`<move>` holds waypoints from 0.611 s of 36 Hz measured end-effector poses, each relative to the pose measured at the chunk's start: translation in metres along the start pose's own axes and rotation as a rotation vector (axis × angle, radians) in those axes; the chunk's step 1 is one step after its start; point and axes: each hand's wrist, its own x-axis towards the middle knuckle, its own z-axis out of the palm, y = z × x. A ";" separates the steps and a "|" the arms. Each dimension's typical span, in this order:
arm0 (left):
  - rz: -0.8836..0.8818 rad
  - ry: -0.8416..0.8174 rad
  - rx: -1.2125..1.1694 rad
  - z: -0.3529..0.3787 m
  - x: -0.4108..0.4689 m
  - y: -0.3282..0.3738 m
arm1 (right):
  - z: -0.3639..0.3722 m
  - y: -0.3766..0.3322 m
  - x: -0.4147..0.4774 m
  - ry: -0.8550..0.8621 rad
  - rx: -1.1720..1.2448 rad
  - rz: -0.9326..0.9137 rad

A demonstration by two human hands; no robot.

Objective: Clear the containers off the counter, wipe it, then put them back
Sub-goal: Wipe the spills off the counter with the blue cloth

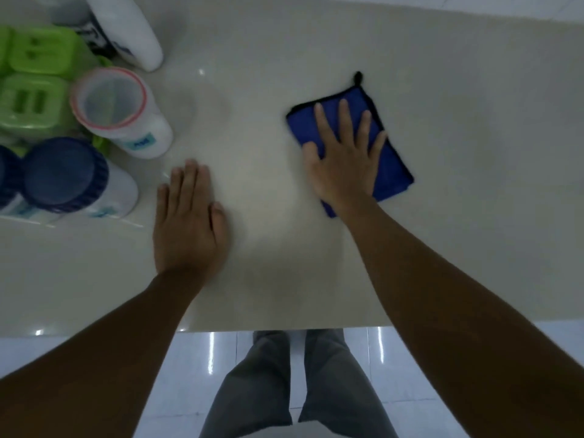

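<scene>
Containers [63, 128] are seen crowded at the left end of the table [474, 216] in the head view: green lidded boxes [34, 99], a clear tub with a pink rim [109, 98], blue-capped jars [64, 175] and a white bottle [126, 26] at the far edge. They appear to have been pushed aside so that the middle and right of the surface lie bare for wiping. A folded blue cloth [395, 175] is pressed flat under the right hand [343, 159], fingers spread and open, nothing gripped; the cloth shows beyond the fingertips and to the right of the palm. The left hand [189, 222] is laid open and flat on the bare table, probably as a brace, just beside the blue-capped jars but not touching them. Wiping is judged to be under way, with the containers well apart from the cloth.
</scene>
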 end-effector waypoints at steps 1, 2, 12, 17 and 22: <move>0.000 0.009 -0.008 0.000 0.000 0.000 | 0.002 -0.018 -0.005 0.001 -0.004 -0.048; -0.001 0.019 -0.016 0.001 0.000 0.000 | 0.006 -0.035 -0.013 0.000 0.000 -0.096; -0.037 -0.001 -0.124 -0.005 -0.004 0.021 | 0.030 -0.038 -0.118 0.000 0.064 -0.331; 0.167 -0.052 -0.179 0.002 0.012 0.072 | 0.021 0.033 -0.128 -0.009 0.037 -0.245; 0.320 -0.093 -0.182 0.020 0.031 0.132 | 0.010 0.108 -0.128 0.047 0.021 -0.071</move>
